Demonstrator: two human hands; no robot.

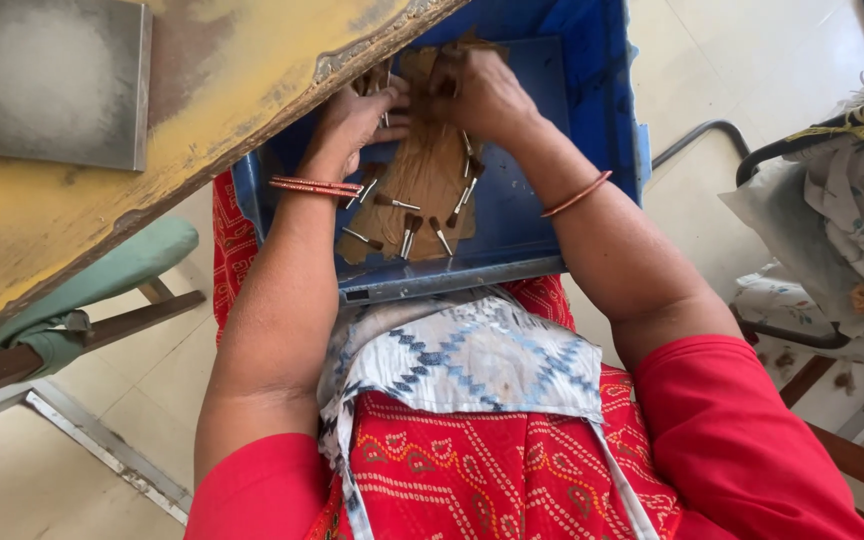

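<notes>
The floor is pale tile. A yellow bench (pixel 202 90) with worn, chipped paint sticks out over the top left, and a grey square slab (pixel 47 80) lies on it. A green padded seat (pixel 102 275) sits under the bench. On the right is a chair with patterned cloth (pixel 852 210) hung on it.

The person sits with a blue plastic crate (pixel 572 130) on the lap. Inside the crate lies a brown piece of cardboard (pixel 422 190). Many small rods with dark tips (pixel 407 235) lie loose on the cardboard, pointing all sorts of ways.

Both hands are deep in the far end of the crate, close under the edge of the bench. The left hand (pixel 357 115) rests on the cardboard with its fingers curled, and a few small rods are at its fingertips. I cannot tell if it is gripping them. The right hand (pixel 482 95) is just beside it, fingers bent down onto the top of the cardboard. What it holds is hidden.

Most of the rods lie nearer the person than the hands do, around the wrists and below them. Red bangles (pixel 314 186) sit on the left wrist, right next to some rods. One thin bangle (pixel 577 195) is on the right arm.
</notes>
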